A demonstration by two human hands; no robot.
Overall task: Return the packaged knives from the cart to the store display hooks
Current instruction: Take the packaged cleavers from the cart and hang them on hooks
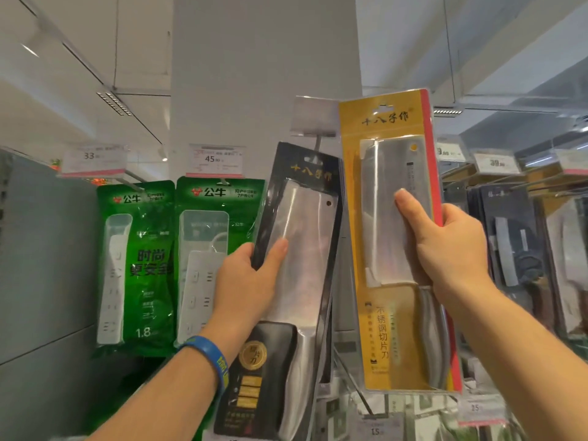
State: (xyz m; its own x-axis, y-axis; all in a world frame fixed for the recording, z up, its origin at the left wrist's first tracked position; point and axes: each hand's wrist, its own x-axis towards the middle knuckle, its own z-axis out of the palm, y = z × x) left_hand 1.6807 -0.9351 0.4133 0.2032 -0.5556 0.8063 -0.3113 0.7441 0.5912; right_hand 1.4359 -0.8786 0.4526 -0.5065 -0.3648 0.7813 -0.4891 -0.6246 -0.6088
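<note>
Black knife pack (296, 265) in left hand (251, 281), yellow pack (397, 243) in right hand (445, 246), gripped upright.

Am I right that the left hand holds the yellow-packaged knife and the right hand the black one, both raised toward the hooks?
Not quite: the packs are swapped. In the head view the left hand holds the black-packaged knife, and the right hand holds the yellow-packaged knife. Both are raised toward the hooks, as you said.
</note>
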